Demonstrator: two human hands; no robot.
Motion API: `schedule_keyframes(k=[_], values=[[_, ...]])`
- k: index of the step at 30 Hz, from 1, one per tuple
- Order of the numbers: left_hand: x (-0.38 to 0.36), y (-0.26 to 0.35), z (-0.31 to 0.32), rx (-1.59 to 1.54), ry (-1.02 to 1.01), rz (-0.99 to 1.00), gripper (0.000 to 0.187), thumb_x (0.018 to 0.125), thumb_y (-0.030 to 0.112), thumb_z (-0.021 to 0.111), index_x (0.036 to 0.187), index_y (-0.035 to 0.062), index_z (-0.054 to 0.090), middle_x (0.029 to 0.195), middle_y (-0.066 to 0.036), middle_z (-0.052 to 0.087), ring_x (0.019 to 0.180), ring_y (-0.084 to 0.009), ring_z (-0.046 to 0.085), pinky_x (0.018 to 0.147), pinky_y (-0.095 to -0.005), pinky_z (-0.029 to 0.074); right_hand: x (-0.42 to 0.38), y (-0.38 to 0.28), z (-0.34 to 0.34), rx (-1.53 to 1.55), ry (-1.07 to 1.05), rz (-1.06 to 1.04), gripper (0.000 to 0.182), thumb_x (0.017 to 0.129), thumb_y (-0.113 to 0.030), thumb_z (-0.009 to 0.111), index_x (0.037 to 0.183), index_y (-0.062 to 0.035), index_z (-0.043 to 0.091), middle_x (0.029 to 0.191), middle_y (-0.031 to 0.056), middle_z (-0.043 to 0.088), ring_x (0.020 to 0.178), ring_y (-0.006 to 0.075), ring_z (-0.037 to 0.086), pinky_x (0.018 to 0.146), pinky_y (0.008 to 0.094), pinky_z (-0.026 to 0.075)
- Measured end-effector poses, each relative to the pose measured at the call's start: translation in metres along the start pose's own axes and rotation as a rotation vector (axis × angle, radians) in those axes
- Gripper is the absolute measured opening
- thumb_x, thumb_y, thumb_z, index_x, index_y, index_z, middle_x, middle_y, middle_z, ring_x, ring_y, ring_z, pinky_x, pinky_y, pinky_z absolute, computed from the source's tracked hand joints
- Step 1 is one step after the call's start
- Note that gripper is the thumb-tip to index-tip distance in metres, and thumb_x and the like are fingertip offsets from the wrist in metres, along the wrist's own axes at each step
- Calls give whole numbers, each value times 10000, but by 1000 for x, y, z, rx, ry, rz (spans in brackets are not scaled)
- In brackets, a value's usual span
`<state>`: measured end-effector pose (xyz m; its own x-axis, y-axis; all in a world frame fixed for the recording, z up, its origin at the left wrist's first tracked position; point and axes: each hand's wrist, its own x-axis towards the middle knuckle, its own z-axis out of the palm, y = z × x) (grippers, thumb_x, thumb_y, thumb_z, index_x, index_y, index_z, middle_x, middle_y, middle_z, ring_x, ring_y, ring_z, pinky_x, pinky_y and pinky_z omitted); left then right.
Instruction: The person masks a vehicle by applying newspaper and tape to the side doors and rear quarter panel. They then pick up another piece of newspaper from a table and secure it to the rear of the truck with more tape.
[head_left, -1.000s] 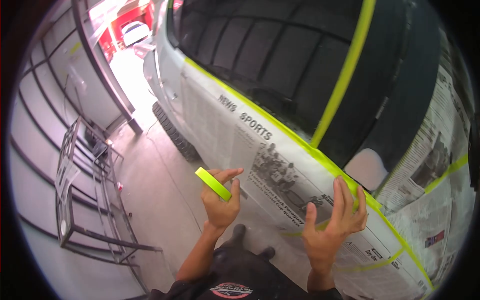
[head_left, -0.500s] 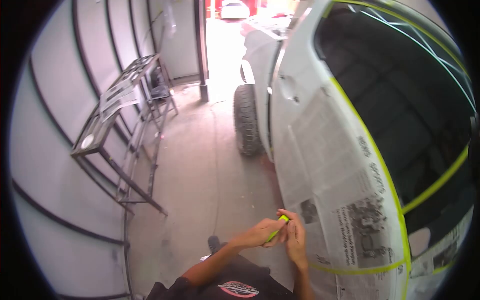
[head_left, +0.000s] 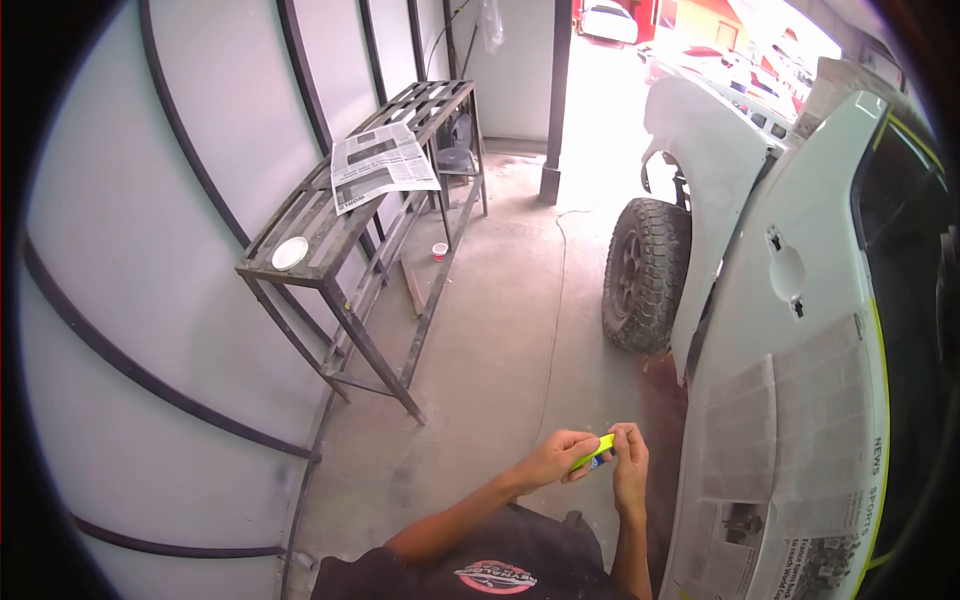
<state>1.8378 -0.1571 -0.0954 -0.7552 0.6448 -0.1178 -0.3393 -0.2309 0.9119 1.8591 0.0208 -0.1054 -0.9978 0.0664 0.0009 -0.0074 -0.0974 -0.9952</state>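
A small bright yellow-green item (head_left: 593, 453) with a dark blue part is held between both hands, in front of the body. My left hand (head_left: 561, 459) has its fingers wrapped round one end of it. At the other end, my right hand (head_left: 630, 457) pinches it with bent fingers. To the right stands a white vehicle door (head_left: 800, 230), with newspaper sheets (head_left: 740, 420) over its lower part and yellow-green tape (head_left: 881, 400) along the dark window edge.
A metal rack (head_left: 335, 290) stands on the left, bearing a newspaper (head_left: 383, 165) and a white round lid (head_left: 290, 253). A thin cable (head_left: 553, 340) runs along the floor. The vehicle's wheel (head_left: 645, 275) juts out ahead at the right.
The view has swung left, so the rack and vehicle appear further right and less of the window shows. Both hands still hold the yellow-green item, now with a dark blue part showing.
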Motion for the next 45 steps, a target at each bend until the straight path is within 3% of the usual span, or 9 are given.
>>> schedule_keyframes(k=[5,11,20,24,28,38,42,43,45], values=[[-8,3,-58,-84,245,29,379,1141,317,474,1217,5,676,703,6,570,604,-71,477,580,-243,389,70,4,57,-261,-159,-259,175,1020,-174,700,1097,-26,751,1103,99,666,952,161,668,873,305,529],[7,12,-129,-79,379,64,429,1133,319,488,1324,-16,674,710,6,581,632,-68,508,611,-225,396,188,43,103,-126,-152,-134,199,1050,-195,672,1093,-17,750,1009,67,691,886,130,657,790,296,539],[66,47,-268,-129,867,189,388,1116,290,516,1280,-21,681,718,-31,617,642,-101,571,613,-248,425,430,63,243,-19,-557,-85,299,1104,-240,546,1211,-30,730,937,24,701,829,105,627,759,282,530],[73,86,-298,-205,1024,313,349,1122,266,489,1233,-14,666,689,-54,620,637,-133,564,638,-278,424,525,89,347,200,-634,238,406,1053,-351,644,1361,-86,650,1091,49,662,853,144,635,796,291,542],[83,88,-349,-343,1083,345,354,1117,273,489,1190,-28,660,667,-76,612,624,-160,554,654,-291,439,611,134,443,739,-418,877,637,902,-467,830,1396,-149,584,1243,54,614,978,196,583,848,358,549],[60,170,-496,-107,967,372,343,1111,280,486,1138,-12,664,655,-67,602,597,-158,536,615,-300,427,619,114,487,407,-383,323,262,1020,-390,713,1084,-138,674,846,-64,585,733,53,552,710,254,486],[69,165,-566,-213,888,326,335,1114,293,479,1134,8,653,653,-73,594,587,-170,528,630,-319,445,620,69,492,478,-417,74,294,1121,-365,507,1094,-104,639,992,12,640,921,107,625,819,305,536],[73,165,-573,-257,837,316,332,1113,294,481,1139,8,648,654,-76,596,590,-174,532,642,-324,453,626,64,495,495,-412,49,369,1149,-371,412,1208,-87,641,1146,38,686,1055,148,657,961,348,533],[85,164,-570,-309,805,285,322,1109,307,496,1149,19,634,641,-77,595,574,-186,521,696,-357,478,642,53,487,744,-484,75,404,1150,-376,403,1292,-73,630,1263,57,674,1162,157,636,1061,364,490]])
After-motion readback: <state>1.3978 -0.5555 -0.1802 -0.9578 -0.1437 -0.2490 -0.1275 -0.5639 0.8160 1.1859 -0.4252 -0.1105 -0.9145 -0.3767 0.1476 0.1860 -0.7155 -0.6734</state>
